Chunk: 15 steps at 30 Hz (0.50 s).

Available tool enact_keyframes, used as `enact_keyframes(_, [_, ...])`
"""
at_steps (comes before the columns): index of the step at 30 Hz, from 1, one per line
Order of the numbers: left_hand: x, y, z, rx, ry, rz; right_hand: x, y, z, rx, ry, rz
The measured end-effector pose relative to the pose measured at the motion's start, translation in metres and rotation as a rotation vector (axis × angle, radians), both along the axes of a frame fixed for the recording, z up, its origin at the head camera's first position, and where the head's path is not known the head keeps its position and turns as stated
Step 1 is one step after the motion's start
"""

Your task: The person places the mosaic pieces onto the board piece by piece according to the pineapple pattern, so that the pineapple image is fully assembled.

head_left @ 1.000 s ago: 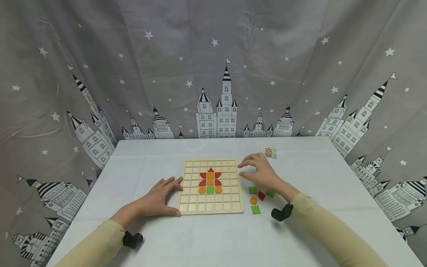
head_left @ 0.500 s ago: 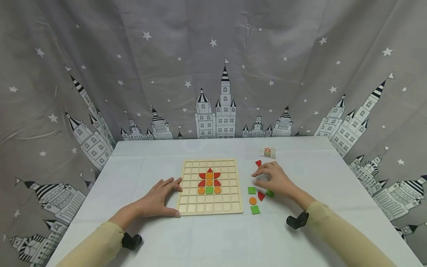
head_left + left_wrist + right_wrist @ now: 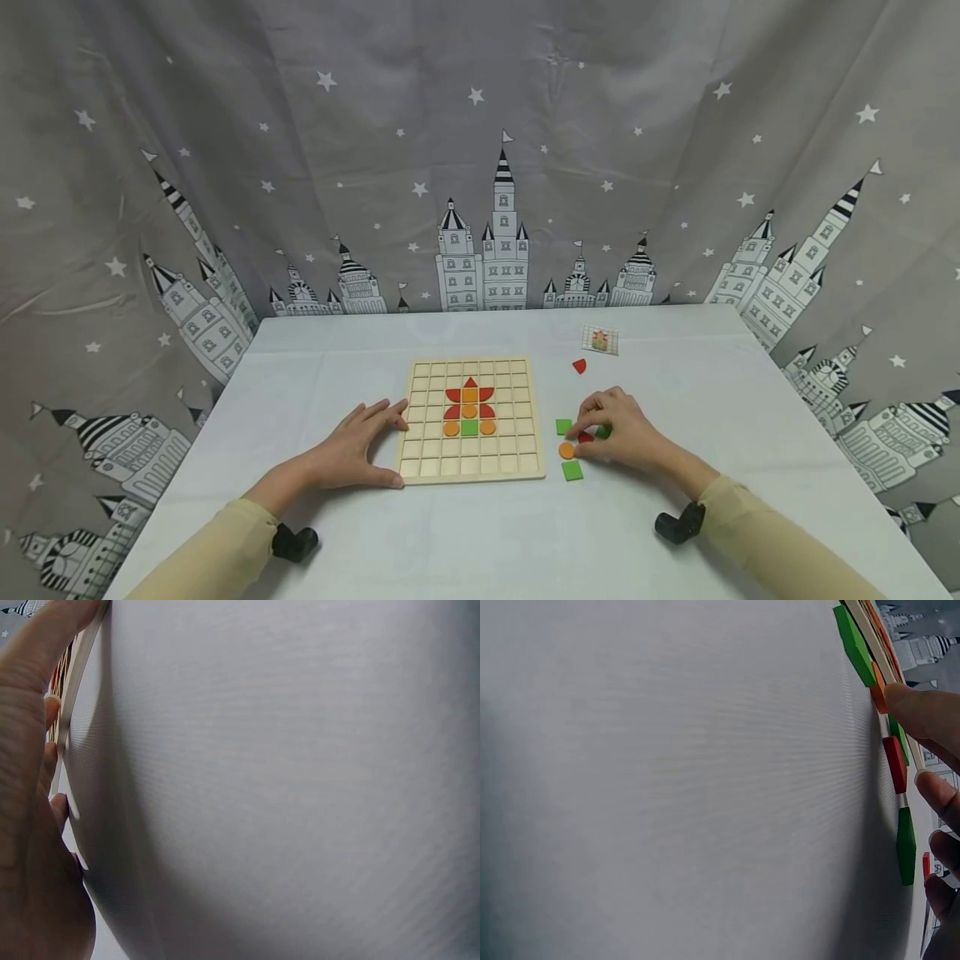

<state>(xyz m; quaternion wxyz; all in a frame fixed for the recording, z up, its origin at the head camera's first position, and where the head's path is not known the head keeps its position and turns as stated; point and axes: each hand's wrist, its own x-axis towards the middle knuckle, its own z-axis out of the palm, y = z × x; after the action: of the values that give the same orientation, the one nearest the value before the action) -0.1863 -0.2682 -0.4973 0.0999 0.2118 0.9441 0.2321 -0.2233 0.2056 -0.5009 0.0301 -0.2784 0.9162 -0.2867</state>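
A square wooden grid board (image 3: pixel 517 460) lies on the white table. On it, red, orange and green pieces form a figure, with an orange disc (image 3: pixel 487 427) at its lower right. My left hand (image 3: pixel 352 450) rests at the board's left edge, thumb by the lower corner and fingers spread along the side. To the right of the board, my right hand (image 3: pixel 618 429) reaches down over loose pieces. Its thumb tip is right at a loose orange disc (image 3: pixel 566 451), the index fingertip apart from the thumb. A red piece (image 3: pixel 895 763) and a green one (image 3: pixel 906 846) are partly under this hand.
Loose green squares lie above (image 3: pixel 563 427) and below (image 3: pixel 572 471) the loose orange disc. Farther back sits a lone red piece (image 3: pixel 580 366), with a small pattern card (image 3: pixel 601 340) behind it. A grey castle-print curtain (image 3: pixel 337 167) hangs beyond the table's far edge.
My right hand has moved from the board's right edge, rightward and then down toward me, to the loose pieces. The far red piece now shows uncovered. My left hand stays at the board.
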Motion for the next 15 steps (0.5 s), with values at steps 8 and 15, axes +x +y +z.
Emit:
enact_keyframes(8, [0.0, 0.0, 0.0012, 0.013, -0.001, -0.007, 0.0038, -0.001, -0.0053, 0.001, 0.029, -0.003])
enact_keyframes(15, [0.001, 0.0003, 0.0027, 0.015, -0.005, -0.006, 0.0039, -0.0039, -0.0051, 0.015, 0.02, 0.008])
